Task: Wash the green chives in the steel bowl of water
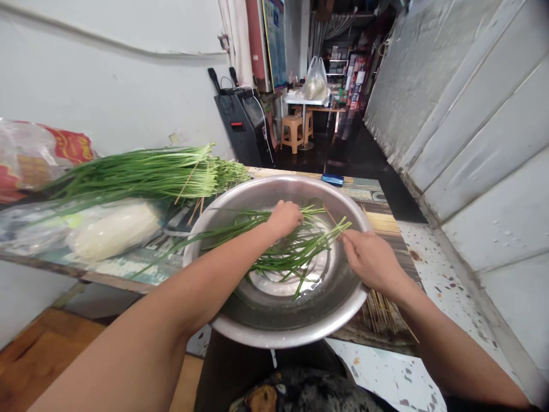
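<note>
Handles loose green stalks inside metal basin, with right hand clamped on thin stick, left hand over stalks, grip unclear, looks partway at most, with large bundle left untouched beside basin on tabletop

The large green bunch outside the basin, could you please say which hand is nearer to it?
Left: the left hand is over the basin, right of the large green bunch; the right hand is farther right, at the basin's right side.
</note>
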{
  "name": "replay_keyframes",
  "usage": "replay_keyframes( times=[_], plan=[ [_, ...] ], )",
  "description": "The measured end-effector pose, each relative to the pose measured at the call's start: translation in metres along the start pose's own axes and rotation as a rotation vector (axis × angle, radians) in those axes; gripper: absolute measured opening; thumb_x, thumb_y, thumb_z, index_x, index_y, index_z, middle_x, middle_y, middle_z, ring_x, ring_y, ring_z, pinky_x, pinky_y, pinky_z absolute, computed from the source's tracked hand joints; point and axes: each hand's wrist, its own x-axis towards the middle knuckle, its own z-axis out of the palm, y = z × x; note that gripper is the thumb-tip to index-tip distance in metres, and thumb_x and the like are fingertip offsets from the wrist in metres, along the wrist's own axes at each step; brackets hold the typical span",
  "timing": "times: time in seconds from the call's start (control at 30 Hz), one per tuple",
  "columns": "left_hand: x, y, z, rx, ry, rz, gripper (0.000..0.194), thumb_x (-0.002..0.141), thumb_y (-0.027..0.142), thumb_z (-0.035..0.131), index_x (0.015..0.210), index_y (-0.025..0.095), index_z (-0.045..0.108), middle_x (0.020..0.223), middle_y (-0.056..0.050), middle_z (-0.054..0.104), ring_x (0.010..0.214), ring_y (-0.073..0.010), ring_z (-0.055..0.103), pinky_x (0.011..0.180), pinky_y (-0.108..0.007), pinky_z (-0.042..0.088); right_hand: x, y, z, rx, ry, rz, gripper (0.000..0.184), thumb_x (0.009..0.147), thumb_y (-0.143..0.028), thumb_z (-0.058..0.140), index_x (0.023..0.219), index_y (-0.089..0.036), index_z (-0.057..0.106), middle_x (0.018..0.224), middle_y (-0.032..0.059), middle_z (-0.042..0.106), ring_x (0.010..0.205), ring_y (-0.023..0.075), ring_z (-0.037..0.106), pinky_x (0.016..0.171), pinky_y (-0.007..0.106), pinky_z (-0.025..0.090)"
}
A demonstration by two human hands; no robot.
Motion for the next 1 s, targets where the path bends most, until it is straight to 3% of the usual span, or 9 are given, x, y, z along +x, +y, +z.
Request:
replay_keyframes(
  times=[0.17, 0.3, 0.47, 0.57, 0.73, 1.0],
  plan=[
    [-0.001, 0.010, 0.006, 0.059, 0.073, -0.033, 0.019, 0.082, 0.022, 0.053, 0.074, 0.018, 0.070, 0.087, -0.009, 0.060, 0.092, -0.0234, 0.046, 0.077, -0.037, 0.027, 0.001, 0.000, 0.000, -0.003, -0.005, 0.001, 0.027, 0.090, -0.025, 0.031, 0.080, -0.020, 0.055, 0.066, 0.0039, 0.061, 0.066, 0.0180, 0.052, 0.059, 0.027, 0.024],
    [-0.004, 0.015, 0.008, 0.104, 0.128, 0.026, 0.021, 0.082, 0.014, 0.049, 0.074, 0.015, 0.068, 0.090, -0.011, 0.057, 0.094, -0.0236, 0.044, 0.078, -0.039, 0.027, 0.000, 0.000, 0.000, -0.001, -0.001, 0.005, 0.026, 0.090, -0.025, 0.031, 0.078, -0.020, 0.054, 0.067, 0.0039, 0.061, 0.065, 0.0174, 0.052, 0.058, 0.027, 0.023],
    [-0.002, 0.019, -0.002, 0.058, 0.155, 0.037, 0.022, 0.081, 0.012, 0.048, 0.070, 0.012, 0.067, 0.095, -0.013, 0.059, 0.099, -0.0259, 0.046, 0.082, -0.041, 0.032, 0.000, 0.000, 0.000, 0.006, 0.006, -0.009, 0.026, 0.090, -0.024, 0.032, 0.077, -0.019, 0.054, 0.067, 0.0038, 0.061, 0.064, 0.0164, 0.051, 0.059, 0.027, 0.024],
    [0.005, 0.018, -0.018, -0.267, 0.220, -0.061, 0.018, 0.079, 0.015, 0.051, 0.077, 0.014, 0.068, 0.093, -0.009, 0.064, 0.092, -0.0212, 0.054, 0.082, -0.036, 0.039, 0.000, -0.001, 0.000, 0.022, 0.002, -0.007, 0.026, 0.090, -0.023, 0.031, 0.080, -0.019, 0.055, 0.068, 0.0040, 0.061, 0.065, 0.0164, 0.051, 0.059, 0.027, 0.024],
    [0.007, 0.019, -0.036, -1.006, 0.242, -0.275, 0.016, 0.073, 0.017, 0.060, 0.086, 0.012, 0.068, 0.069, -0.002, 0.067, 0.066, -0.0124, 0.060, 0.069, -0.025, 0.046, -0.001, -0.002, -0.002, 0.046, -0.012, 0.002, 0.027, 0.090, -0.023, 0.031, 0.079, -0.018, 0.055, 0.068, 0.0047, 0.061, 0.065, 0.0157, 0.050, 0.057, 0.027, 0.022],
    [0.001, 0.046, -0.044, -1.369, 0.234, -0.417, 0.014, 0.070, 0.013, 0.066, 0.082, 0.009, 0.071, 0.054, 0.000, 0.060, 0.048, -0.0064, 0.049, 0.053, -0.021, 0.042, 0.000, -0.003, -0.002, 0.038, -0.020, 0.011, 0.028, 0.090, -0.023, 0.031, 0.077, -0.017, 0.055, 0.066, 0.0050, 0.060, 0.064, 0.0148, 0.049, 0.058, 0.027, 0.022]
  ],
)
